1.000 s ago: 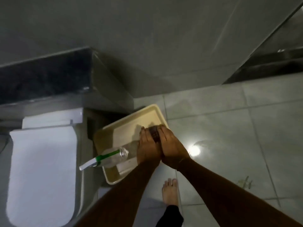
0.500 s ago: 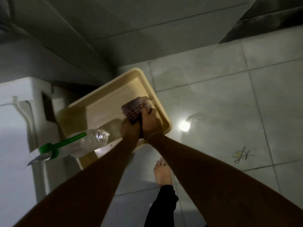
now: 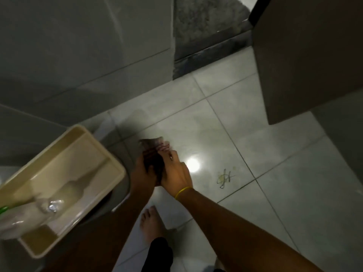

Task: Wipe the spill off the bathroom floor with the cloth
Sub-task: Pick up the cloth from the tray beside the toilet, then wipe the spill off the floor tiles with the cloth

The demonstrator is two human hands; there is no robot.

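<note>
Both hands hold a dark striped cloth bunched between them above the tiled floor. My left hand grips its lower left side and my right hand, with a yellow band at the wrist, grips its right side. The cloth's top end sticks up past the fingers, blurred. A small yellowish spill with dark scribble-like lines lies on the pale floor tile to the right of my hands. A bright light reflection shines on the floor between my hands and the spill.
A cream plastic tray sits at the left with a clear plastic bottle lying in it. My bare foot stands below the hands. A brown door or cabinet panel hangs at the right, with a dark threshold beyond.
Both hands have lifted the cloth out of the tray and carried it right, over the floor. The view has swung right, so the tray now sits at the left edge.
</note>
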